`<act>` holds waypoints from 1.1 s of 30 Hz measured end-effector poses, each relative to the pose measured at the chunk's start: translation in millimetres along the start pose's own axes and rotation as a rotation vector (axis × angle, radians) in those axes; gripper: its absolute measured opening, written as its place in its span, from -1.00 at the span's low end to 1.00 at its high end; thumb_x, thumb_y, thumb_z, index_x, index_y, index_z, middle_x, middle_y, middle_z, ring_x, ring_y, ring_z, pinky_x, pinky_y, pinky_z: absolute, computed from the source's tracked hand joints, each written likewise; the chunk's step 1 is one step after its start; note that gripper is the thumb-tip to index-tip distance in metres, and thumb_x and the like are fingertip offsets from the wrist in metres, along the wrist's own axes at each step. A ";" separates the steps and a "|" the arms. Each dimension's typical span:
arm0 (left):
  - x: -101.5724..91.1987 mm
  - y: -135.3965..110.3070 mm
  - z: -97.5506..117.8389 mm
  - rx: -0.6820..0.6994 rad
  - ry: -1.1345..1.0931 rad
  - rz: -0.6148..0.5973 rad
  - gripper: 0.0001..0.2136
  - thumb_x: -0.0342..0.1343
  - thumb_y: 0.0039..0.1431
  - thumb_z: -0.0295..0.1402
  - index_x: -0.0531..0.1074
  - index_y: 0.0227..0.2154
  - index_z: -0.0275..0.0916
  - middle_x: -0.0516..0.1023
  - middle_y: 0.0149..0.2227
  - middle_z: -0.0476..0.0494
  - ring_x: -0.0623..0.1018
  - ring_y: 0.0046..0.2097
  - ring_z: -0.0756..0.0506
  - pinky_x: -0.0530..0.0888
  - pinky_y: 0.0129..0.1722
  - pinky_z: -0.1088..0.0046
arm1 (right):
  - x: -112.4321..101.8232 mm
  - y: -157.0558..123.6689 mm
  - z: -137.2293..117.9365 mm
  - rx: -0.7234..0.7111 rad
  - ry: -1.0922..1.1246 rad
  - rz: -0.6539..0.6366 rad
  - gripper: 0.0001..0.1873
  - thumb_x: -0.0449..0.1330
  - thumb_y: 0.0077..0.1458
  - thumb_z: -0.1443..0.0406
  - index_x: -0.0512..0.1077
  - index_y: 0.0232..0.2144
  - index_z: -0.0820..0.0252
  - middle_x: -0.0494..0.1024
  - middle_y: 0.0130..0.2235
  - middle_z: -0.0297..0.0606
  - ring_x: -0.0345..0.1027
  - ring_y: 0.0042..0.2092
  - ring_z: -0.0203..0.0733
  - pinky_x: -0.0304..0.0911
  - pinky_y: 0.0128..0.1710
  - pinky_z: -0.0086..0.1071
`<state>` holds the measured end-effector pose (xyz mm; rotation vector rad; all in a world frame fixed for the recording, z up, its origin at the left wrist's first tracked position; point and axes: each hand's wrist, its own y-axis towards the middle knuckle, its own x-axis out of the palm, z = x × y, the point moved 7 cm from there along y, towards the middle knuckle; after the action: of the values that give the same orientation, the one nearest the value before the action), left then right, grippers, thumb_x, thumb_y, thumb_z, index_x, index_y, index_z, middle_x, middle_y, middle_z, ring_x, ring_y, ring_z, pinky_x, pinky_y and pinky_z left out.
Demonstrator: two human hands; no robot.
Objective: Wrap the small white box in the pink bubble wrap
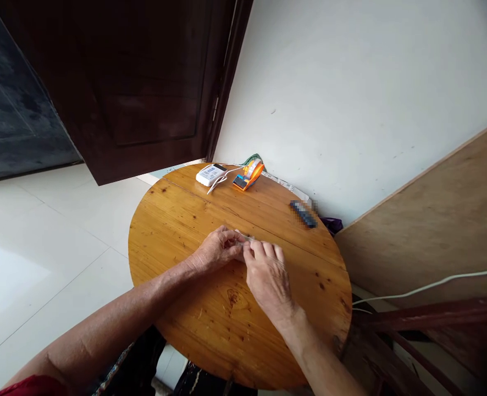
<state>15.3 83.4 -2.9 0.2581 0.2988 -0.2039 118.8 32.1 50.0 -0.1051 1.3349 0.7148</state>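
Note:
My left hand point(219, 248) and my right hand point(268, 272) meet over the middle of a round wooden table point(165, 231). Between their fingertips is a thin, clear, plastic-looking piece point(247, 238), mostly covered by the fingers. The left fingers are bent and pinch it from the left. On the other side, the right thumb and curled fingers press together on its right end. What the piece is exactly cannot be made out.
At the table's far edge lie a white power strip-like box point(211, 174) with a white cord and an orange tape dispenser point(249, 175). A dark pixelated object point(303, 213) lies at the right. Behind stand a white wall point(350, 82) and a dark door point(144, 82).

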 end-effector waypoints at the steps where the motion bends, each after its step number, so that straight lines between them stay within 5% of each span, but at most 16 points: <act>1: -0.2 -0.4 -0.1 -0.011 -0.027 -0.001 -0.79 0.19 0.11 -0.27 0.59 -0.21 -0.21 0.42 -0.30 -0.08 0.44 -0.32 -0.02 0.41 -0.27 0.47 | -1.4 0.1 -0.2 -0.004 0.008 -0.021 -0.67 0.05 0.14 0.50 0.50 -0.09 0.32 0.52 -0.19 0.02 0.30 -0.17 0.04 0.19 -0.15 -0.12; 4: 2.9 -0.9 -3.7 -0.084 -0.255 -0.037 -0.71 0.23 0.07 -0.19 0.57 -0.22 -0.26 0.50 -0.24 -0.13 0.50 -0.25 -0.07 0.44 -0.20 0.42 | -7.7 -3.8 12.7 0.039 0.255 0.019 -0.63 0.03 0.13 0.52 0.50 -0.10 0.23 0.53 -0.16 -0.07 0.35 -0.14 -0.04 0.24 -0.13 -0.18; 8: 4.8 -0.1 -7.2 -0.201 -0.578 -0.061 -0.63 0.34 -0.13 -0.21 0.54 -0.26 -0.32 0.58 -0.31 -0.11 0.52 -0.28 -0.07 0.44 -0.20 0.42 | -15.7 -23.4 50.2 0.250 0.660 0.307 -0.70 0.00 0.19 0.43 0.49 -0.16 0.15 0.54 -0.17 -0.18 0.42 -0.11 -0.13 0.31 -0.09 -0.27; 16: -27.9 -2.2 -25.6 -0.440 -0.711 0.318 -0.73 0.22 -0.27 -0.35 0.49 -0.40 -0.32 0.38 -0.62 0.09 0.33 -0.57 0.09 0.24 -0.54 0.58 | 25.3 -47.4 74.3 0.506 0.897 0.301 -0.79 0.13 0.12 0.28 0.47 -0.19 0.16 0.57 -0.24 -0.20 0.45 -0.28 -0.17 0.42 -0.22 -0.25; 27: -14.2 -3.7 -14.5 -0.440 -0.623 0.198 -0.84 0.18 -0.17 -0.40 0.42 -0.44 -0.30 0.33 -0.66 0.13 0.23 -0.63 0.12 0.18 -0.59 0.59 | 11.7 -12.7 58.9 0.258 0.812 0.280 -0.77 0.18 0.12 0.30 0.48 -0.13 0.12 0.50 -0.10 -0.18 0.41 -0.07 -0.10 0.34 0.01 -0.16; 33: -9.5 -2.3 -13.5 -0.349 -0.248 0.116 -0.84 0.18 -0.03 -0.39 0.50 -0.35 -0.31 0.44 -0.53 0.04 0.34 -0.50 0.06 0.28 -0.49 0.56 | 18.4 8.3 55.2 0.229 0.800 0.210 -0.71 0.18 0.06 0.32 0.49 -0.12 0.13 0.51 -0.04 -0.13 0.39 0.02 -0.04 0.29 0.09 -0.11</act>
<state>2.3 86.5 -12.9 -0.0954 0.0692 -0.0652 162.3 71.7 50.5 -0.0683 2.2100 0.7166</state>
